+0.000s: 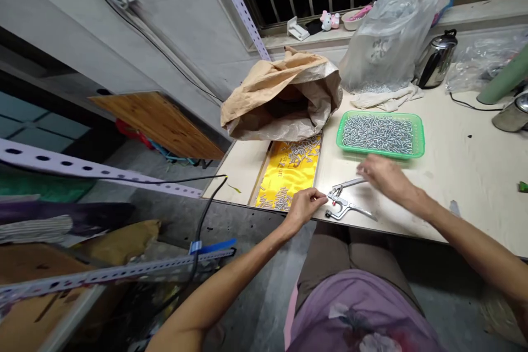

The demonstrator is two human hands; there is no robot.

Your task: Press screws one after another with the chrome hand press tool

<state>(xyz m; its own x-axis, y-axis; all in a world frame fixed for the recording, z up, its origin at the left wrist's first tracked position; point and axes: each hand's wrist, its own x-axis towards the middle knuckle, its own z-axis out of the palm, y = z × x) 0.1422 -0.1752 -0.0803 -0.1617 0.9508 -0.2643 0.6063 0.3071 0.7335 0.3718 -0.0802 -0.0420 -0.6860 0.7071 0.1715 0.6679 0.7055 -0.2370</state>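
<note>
Silver hand pliers with two long handles and a spring lie on the table near its front edge. My left hand is closed in a pinch just left of the pliers' head. What its fingertips hold, if anything, is too small to make out. Smeared by motion, my right hand is over the end of the upper handle, just below a green plastic basket. Many small silver metal pins fill the basket. More metal pieces lie on a yellow sheet beside my left hand.
A large open paper sack stands over the back of the yellow sheet. Behind the basket are a clear plastic bag, a white cloth and a metal kettle. A black cable hangs by the table's left corner.
</note>
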